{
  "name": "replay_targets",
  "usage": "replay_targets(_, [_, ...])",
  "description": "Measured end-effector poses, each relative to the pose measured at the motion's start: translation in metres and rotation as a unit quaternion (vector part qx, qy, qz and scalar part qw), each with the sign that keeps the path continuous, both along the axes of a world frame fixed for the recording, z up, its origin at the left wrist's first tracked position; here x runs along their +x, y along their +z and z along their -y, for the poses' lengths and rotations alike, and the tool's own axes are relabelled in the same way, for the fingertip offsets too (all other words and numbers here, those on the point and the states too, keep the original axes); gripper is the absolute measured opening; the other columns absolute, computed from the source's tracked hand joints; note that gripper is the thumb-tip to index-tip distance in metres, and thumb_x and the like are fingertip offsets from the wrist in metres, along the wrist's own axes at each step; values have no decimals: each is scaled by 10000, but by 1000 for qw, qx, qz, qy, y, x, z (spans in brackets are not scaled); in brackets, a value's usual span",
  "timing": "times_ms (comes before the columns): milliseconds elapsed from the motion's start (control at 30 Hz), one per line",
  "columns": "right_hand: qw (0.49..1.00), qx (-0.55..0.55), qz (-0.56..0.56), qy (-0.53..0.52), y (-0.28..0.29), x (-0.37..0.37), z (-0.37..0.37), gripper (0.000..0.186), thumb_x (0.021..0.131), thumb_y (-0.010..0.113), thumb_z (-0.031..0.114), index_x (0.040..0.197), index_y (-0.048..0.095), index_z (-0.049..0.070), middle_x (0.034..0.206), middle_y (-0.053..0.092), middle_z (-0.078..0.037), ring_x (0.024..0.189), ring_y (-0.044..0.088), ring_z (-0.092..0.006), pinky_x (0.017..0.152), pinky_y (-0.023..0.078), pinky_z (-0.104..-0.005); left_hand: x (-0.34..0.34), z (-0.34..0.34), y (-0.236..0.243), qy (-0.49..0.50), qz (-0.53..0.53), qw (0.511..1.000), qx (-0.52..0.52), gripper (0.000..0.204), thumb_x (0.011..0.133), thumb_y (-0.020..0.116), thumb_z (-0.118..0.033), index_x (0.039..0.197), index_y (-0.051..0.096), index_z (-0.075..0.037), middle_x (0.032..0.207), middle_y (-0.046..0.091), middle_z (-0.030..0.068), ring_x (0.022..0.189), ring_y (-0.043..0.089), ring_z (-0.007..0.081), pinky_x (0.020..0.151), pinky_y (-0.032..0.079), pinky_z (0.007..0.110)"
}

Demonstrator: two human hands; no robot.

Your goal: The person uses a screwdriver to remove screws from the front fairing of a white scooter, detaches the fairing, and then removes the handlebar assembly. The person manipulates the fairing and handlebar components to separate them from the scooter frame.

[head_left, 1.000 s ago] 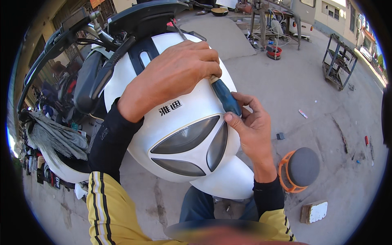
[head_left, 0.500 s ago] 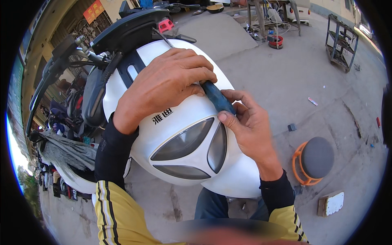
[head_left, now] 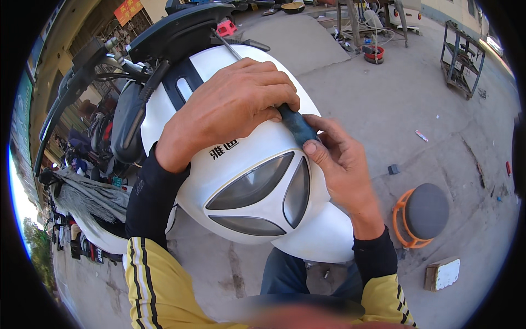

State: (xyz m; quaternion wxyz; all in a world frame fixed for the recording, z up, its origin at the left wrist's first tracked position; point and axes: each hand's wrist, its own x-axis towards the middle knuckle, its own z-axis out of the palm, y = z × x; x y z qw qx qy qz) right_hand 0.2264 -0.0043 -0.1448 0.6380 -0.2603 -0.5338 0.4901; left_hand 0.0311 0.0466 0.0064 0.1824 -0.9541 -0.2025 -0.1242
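Observation:
A long screwdriver with a dark blue handle (head_left: 297, 125) lies slantwise over the white front panel (head_left: 189, 211) of an electric scooter. Its thin metal shaft (head_left: 226, 44) shows beyond my knuckles and runs up to the black dashboard cover (head_left: 175, 35); the tip is hidden. My left hand (head_left: 241, 101) is closed around the shaft and the upper end of the handle. Thumb and fingers of my right hand (head_left: 344, 164) grip the handle's lower end. Below both hands sits the headlight (head_left: 252, 181), made of three dark lenses.
The handlebar (head_left: 76, 88) and a grey-green cloth cover (head_left: 90, 192) are on the left. To the right, on the concrete floor, stand an orange-framed stool (head_left: 427, 212), a white-faced block (head_left: 446, 274) and a metal rack cart (head_left: 460, 60). A red bowl (head_left: 373, 54) sits farther back.
Both hands and the screwdriver handle have shifted slightly right in the picture, along with the scooter. The right hand sits a little lower, and both grips stay closed.

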Motion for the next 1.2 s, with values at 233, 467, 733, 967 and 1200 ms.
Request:
replay_targets(233, [980,130,109,-104,-3,-2,-4,541,878,850,21,1373,635,-15,1183,601,-53,944,546,-131,851,490,-282,4,0,-1,6,-38,999,2,440,754,826,-34,1186,789,-106,1124,770,49,1103,673,266,1003,523,415])
replay_targets(467, [998,-52,20,19,8,7,12,496,920,857,147,1335,636,-14,1093,681,-76,888,589,-111,761,489,-278,-3,2,1,6,44,998,-43,385,763,825,-24,1141,792,-91,1099,767,49,1097,672,275,981,526,419])
replay_targets(733, [981,93,120,-119,-7,-8,0,522,932,840,89,1377,597,-34,1064,687,-57,876,570,-90,748,467,-237,1,2,0,27,-5,999,-39,351,793,807,-21,1137,780,-90,1100,747,57,1080,667,298,968,523,425])
replay_targets(967, [998,-42,31,21,3,6,4,494,893,845,73,1348,659,36,1072,603,-48,814,559,-124,716,486,-263,-3,5,2,34,34,996,-76,324,829,782,-24,1145,781,-93,1100,749,57,1073,664,297,972,518,422])
replay_targets(1200, [962,150,153,-167,-4,-3,2,481,905,833,13,1346,640,0,1036,648,-30,837,544,-89,722,467,-247,4,0,-5,5,-13,1000,8,292,845,786,-69,1136,796,-93,1094,766,49,1087,672,272,1012,510,402])
